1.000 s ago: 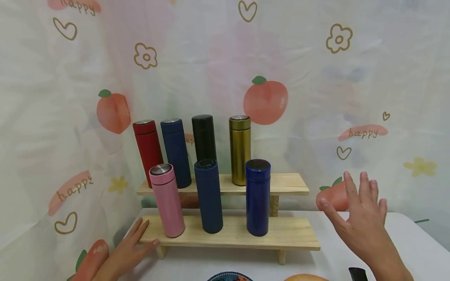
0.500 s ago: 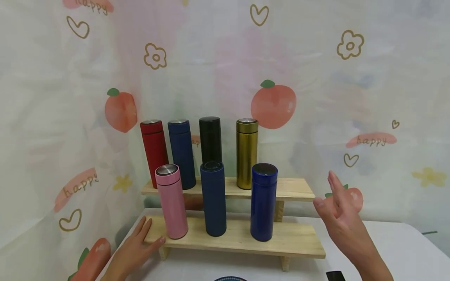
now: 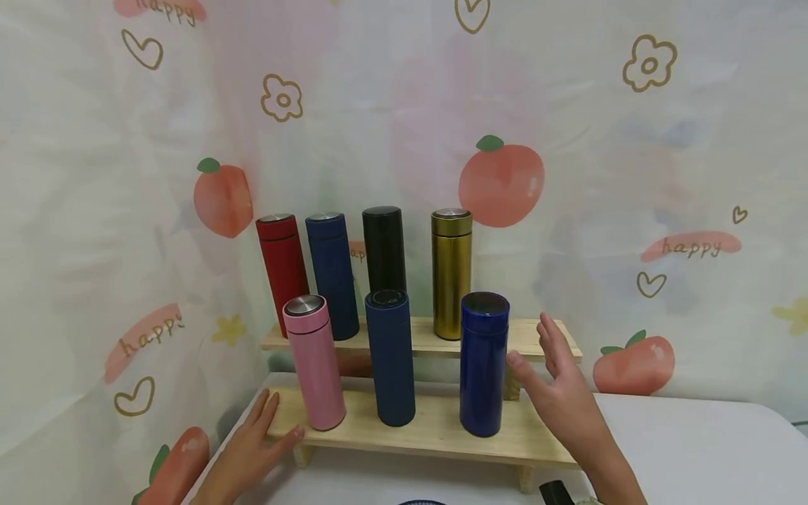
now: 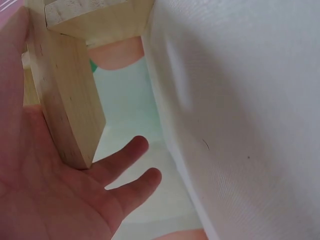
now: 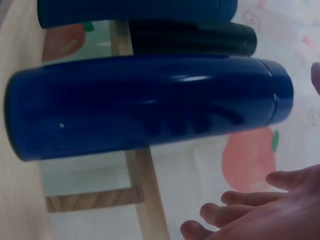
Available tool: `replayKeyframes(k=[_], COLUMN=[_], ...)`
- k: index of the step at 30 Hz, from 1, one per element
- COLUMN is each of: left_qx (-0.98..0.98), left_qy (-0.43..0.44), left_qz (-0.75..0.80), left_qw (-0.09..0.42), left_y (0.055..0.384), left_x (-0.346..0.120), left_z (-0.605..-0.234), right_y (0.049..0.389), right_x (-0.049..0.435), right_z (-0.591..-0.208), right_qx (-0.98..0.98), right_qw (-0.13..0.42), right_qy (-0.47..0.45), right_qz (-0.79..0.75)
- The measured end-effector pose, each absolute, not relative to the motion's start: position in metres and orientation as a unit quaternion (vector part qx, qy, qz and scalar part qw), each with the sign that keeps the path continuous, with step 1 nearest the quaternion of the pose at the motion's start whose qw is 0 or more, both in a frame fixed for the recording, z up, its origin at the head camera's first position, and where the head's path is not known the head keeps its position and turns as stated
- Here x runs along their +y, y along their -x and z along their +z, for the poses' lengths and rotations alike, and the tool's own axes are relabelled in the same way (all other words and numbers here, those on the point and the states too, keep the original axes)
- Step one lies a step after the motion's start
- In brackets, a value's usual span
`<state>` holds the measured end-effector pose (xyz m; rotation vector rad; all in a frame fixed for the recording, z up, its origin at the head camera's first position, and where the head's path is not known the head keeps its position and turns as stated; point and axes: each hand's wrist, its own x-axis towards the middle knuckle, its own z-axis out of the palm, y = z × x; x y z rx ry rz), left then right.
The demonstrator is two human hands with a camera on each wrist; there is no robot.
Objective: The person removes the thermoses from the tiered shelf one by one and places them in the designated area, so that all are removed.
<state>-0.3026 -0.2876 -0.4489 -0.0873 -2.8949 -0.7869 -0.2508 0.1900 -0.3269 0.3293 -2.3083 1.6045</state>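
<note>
White-covered worktop (image 3: pixel 694 442) is up front, then lower shelf (image 3: pixel 435 414), upper shelf (image 3: pixel 527 333), peach-print backdrop (image 3: pixel 379 133) at rear. L hand (image 3: pixel 246 452) is at lower shelf's L end, fingers straight, spread, touching it, nothing gripped. R hand (image 3: pixel 568 407) has fingers extended, thumb well apart, holds nothing, is just R of glossy blue flask (image 3: pixel 484 372). That's upright, R side of lower shelf; matte-blue flask (image 3: pixel 391 365) ctr, pink flask (image 3: pixel 317 379) L. Up top, L–R: red flask (image 3: pixel 282 273), navy flask (image 3: pixel 332 273), black flask (image 3: pixel 384 252), gold flask (image 3: pixel 451 280). All lidded, contents hidden.

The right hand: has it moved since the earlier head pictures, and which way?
Yes: the right hand has moved left, closer to the glossy blue bottle on the front shelf.
</note>
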Motion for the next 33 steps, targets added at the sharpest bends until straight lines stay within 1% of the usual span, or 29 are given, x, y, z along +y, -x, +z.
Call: replayKeyframes(k=[12, 22, 33], left_qx=[-0.960, -0.959, -0.959], left_qy=[0.040, 0.036, 0.044], left_qz=[-0.271, -0.275, -0.273], left_qw=[0.062, 0.056, 0.067], left_y=[0.301, 0.303, 0.302], left_x=[-0.290, -0.288, -0.288], left_z=[-0.447, -0.450, -0.451], right_y=[0.263, 0.273, 0.280], right_x=[0.163, 0.162, 0.164], right_z=[-0.342, -0.359, -0.363], right_qx=[-0.761, -0.751, -0.741], right_qw=[0.097, 0.098, 0.085], right_qy=[-0.110, -0.097, -0.101], right_qz=[0.633, 0.646, 0.659])
